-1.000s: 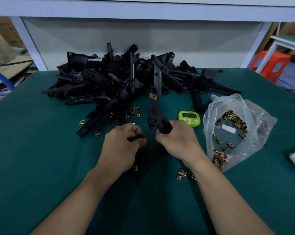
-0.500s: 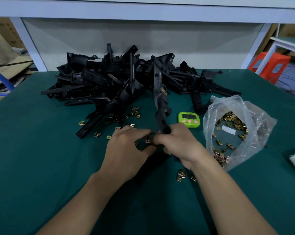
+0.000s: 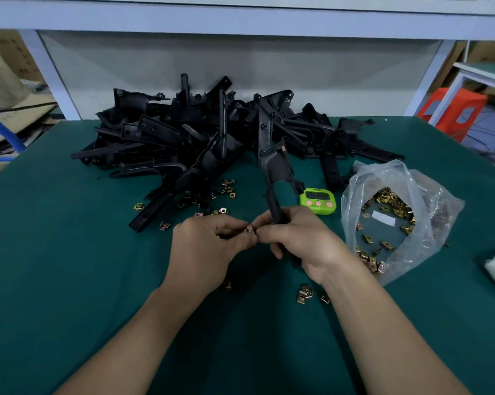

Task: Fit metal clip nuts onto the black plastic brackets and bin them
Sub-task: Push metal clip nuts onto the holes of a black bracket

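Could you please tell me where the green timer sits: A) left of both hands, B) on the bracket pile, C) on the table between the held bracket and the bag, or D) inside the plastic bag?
C: the green timer lies on the table, right of the held bracket and left of the plastic bag.

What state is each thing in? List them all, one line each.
left hand: pinches a clip nut.
right hand: grips the held bracket.
held bracket: roughly upright, fitted nut at its top end.
bracket pile: heaped at the table's far side.
plastic bag: open, lying down, nuts inside.
timer: face up, digits unreadable.
loose nuts: scattered on the table.
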Demonstrator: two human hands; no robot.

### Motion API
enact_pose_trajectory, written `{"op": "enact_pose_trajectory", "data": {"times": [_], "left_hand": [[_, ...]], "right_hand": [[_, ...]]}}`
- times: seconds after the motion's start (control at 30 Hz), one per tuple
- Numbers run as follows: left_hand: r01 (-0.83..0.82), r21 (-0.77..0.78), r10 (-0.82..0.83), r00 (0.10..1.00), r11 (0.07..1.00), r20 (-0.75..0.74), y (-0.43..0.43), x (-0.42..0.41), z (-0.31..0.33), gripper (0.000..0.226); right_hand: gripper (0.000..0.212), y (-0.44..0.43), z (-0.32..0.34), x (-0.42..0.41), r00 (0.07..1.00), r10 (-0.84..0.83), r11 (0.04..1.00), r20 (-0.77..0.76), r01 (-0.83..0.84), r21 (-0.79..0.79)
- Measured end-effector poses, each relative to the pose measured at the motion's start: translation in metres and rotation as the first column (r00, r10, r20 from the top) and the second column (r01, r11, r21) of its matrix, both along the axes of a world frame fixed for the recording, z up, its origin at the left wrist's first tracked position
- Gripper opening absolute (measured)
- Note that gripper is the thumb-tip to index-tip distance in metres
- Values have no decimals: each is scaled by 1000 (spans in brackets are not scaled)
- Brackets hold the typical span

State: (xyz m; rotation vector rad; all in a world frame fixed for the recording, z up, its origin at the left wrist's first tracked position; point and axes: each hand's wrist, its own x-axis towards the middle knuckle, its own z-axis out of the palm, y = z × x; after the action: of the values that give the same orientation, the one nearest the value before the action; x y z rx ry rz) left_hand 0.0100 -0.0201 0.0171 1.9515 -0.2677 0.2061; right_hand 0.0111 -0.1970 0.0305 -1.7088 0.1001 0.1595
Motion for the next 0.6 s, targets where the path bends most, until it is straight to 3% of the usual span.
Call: {"op": "enact_pose_trajectory", "data": {"times": [0.13,0.33,0.6], "left_hand": [[18,-44,-19,1000,999,-22,-1,-1,0,28],[29,-94,-33,999,995,-36,-1,-2,0,17],[82,-170,-97,992,982,-82,2,1,3,19]], "right_hand": [[8,-4,-3,1,1000,18,998,6,-18,59],[15,-6,-1,1,996,88,978,24,-91,190],[8,-6,-5,1,987,63,993,150,-77,93]]}}
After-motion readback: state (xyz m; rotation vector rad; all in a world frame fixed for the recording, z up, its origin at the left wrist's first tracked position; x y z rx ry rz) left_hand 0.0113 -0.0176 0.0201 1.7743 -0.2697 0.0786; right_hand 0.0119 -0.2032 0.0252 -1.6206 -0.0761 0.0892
